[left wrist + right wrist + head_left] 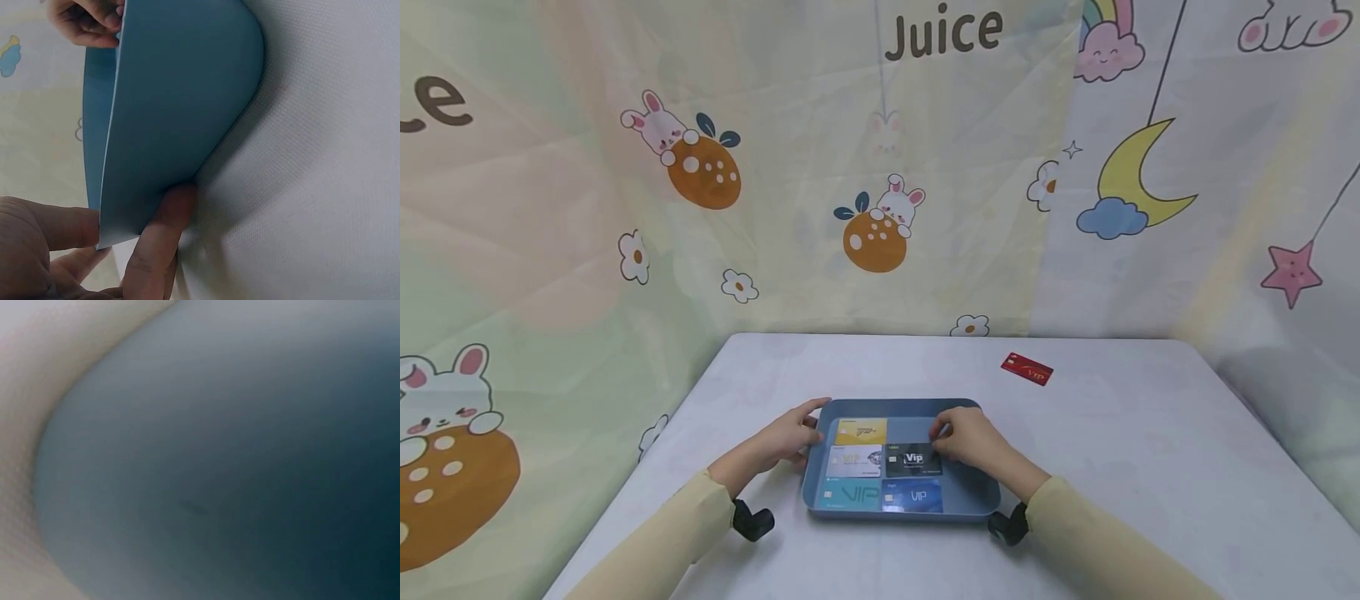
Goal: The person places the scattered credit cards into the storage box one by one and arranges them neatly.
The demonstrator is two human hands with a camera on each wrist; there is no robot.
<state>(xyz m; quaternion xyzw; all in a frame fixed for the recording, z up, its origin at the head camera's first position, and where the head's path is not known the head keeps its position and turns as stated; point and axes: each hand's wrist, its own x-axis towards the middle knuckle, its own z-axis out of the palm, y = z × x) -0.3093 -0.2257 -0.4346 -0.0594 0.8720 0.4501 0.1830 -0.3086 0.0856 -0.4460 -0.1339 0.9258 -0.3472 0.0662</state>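
Observation:
A blue-grey tray [972, 500] sits on the table with several cards in it. My left hand [782, 435] holds its left side; in the left wrist view the thumb [69, 228] lies at the rim and a finger [156, 244] presses low on the outer wall. Over the tray's right part, my right hand [973, 439] pinches the right edge of a black VIP card [904, 460]. Beside that card lies a white card [853, 461]. A yellow card [861, 431] is above, a teal card [852, 493] and a blue card [912, 496] below.
A red VIP card [1027, 368] lies on the white table [1120, 467], beyond the tray to the right. Printed cloth [805, 167] hangs behind the table and along its sides. Only the blurred tray surface [187, 456] fills most of the right wrist view.

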